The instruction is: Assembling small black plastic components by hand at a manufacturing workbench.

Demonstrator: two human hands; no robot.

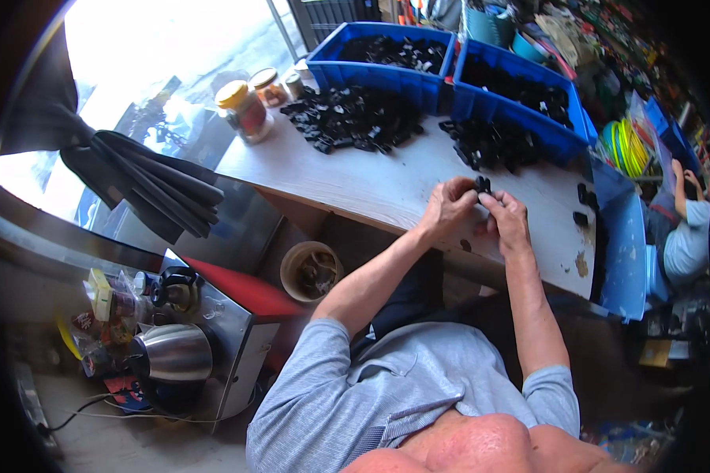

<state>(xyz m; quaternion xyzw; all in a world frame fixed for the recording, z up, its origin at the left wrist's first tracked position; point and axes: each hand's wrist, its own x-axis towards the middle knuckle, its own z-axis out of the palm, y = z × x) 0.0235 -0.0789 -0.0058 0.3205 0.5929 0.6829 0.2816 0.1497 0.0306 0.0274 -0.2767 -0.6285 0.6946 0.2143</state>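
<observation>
Above the near edge of the white table [347,177], my left hand [448,205] and my right hand [508,222] meet, fingertips closed around a small black plastic part [483,184]. Its lower portion is hidden by my fingers. Just beyond my hands lies a pile of similar black parts [493,146], and a larger pile [355,118] spreads to the left. A few black parts [582,206] lie apart near the table's right edge.
Two blue bins [430,101] [521,130] of black parts stand at the back. Jars [244,118] sit at the far left corner. A light blue bin [623,260] adjoins the right edge. A bucket [288,272] and kettle [177,352] are lower left. Another person's sleeve [686,244] shows far right.
</observation>
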